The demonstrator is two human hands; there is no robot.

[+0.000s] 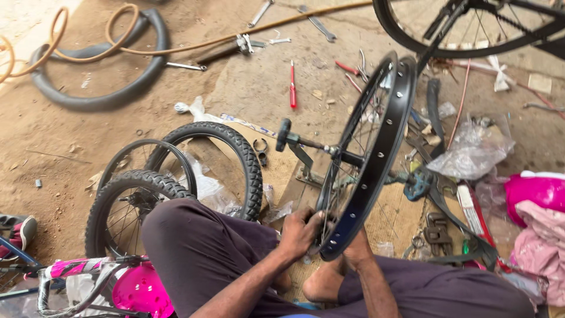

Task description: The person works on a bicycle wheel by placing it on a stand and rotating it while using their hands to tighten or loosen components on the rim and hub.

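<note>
A bare black bicycle rim point(376, 153) with thin spokes stands upright on a truing stand point(306, 159) in front of me. My left hand point(300, 232) grips the rim's lower edge and pinches a spoke there. My right hand point(356, 247) is on the other side of the rim's bottom, mostly hidden behind it, touching the rim. My knees and a bare foot point(321, 285) sit just below the wheel.
Two small wheels with black tyres point(176, 188) lie at left, an inner tube point(100, 100) and orange hose point(123, 50) beyond. A red screwdriver point(292, 85), wrenches and plastic bags litter the dirt floor. A pink child's bike point(118, 282) is at lower left; another bicycle wheel point(471, 29) is at top right.
</note>
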